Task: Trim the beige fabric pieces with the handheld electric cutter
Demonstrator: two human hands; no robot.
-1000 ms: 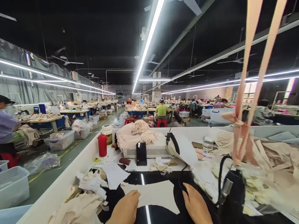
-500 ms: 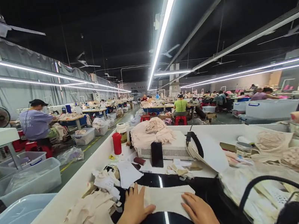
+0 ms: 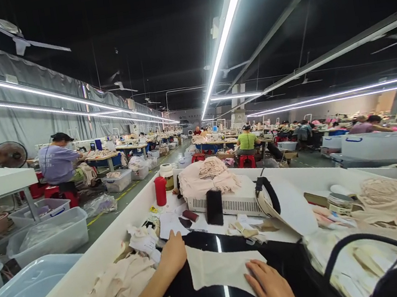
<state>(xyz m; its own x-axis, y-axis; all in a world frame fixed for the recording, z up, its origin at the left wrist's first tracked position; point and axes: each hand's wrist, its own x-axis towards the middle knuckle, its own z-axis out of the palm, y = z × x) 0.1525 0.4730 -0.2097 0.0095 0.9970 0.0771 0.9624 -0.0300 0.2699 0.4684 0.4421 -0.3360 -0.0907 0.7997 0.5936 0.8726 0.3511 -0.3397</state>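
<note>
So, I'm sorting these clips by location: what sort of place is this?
Probably a garment sewing workshop: people sit at rows of worktables, plastic bins stand near them, and a shaped piece of pale fabric lies partly under the right hand.

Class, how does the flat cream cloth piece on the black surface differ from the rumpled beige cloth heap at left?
The flat cream cloth piece lies spread out; the rumpled beige cloth heap is piled in folds. The piece is smaller, the heap bulkier. Both are pale.
</note>
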